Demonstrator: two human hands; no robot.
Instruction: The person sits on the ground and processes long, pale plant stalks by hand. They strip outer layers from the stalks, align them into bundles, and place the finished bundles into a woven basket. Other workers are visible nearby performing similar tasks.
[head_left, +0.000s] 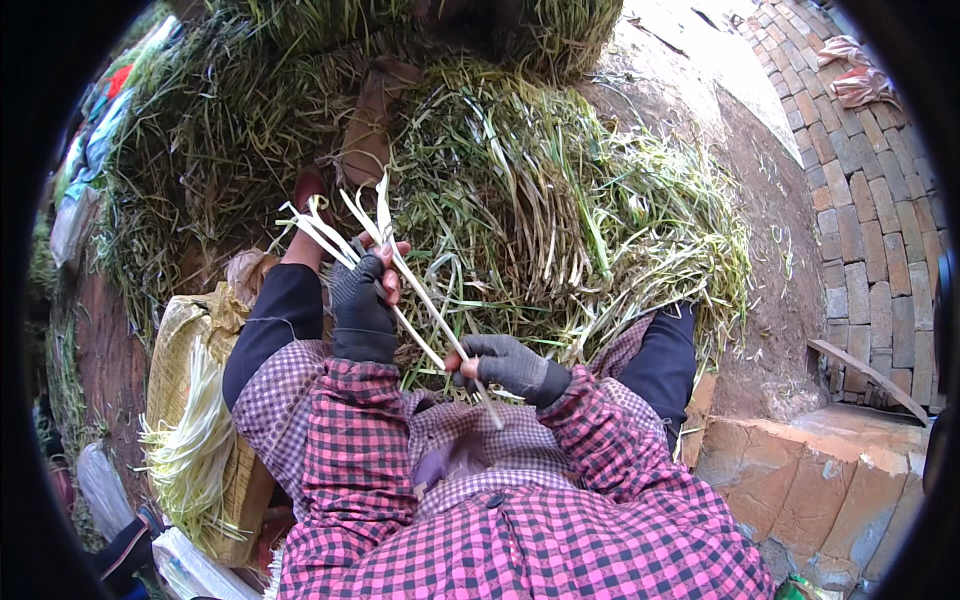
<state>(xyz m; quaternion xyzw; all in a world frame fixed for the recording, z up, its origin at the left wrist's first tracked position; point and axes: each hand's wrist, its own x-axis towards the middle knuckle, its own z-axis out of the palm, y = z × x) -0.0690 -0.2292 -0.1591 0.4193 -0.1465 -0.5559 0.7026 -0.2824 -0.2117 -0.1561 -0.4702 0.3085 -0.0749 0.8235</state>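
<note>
My left hand (367, 292), in a dark glove with bare fingertips, holds a few pale, peeled-looking plant stalks (324, 234), like garlic shoots. Their split, leafy tops point up and away from me. Lower down, my right hand (506, 366), also in a dark fingerless glove, pinches the lower part of a long white stalk (427, 307) between thumb and fingers. That stalk slants from the left hand to the right, and its blurred end pokes out below the right hand. Beyond both hands spreads a big heap of green and yellowed stalks and leaves (517, 202).
Left of my knee, a bundle of pale stalks (199, 442) rests on a yellow wrapped block (176, 375). Plastic bags (105, 487) lie farther left. On the right are a brick pavement (862, 247), a wooden strip (870, 379) and a brown cardboard-like surface (810, 472).
</note>
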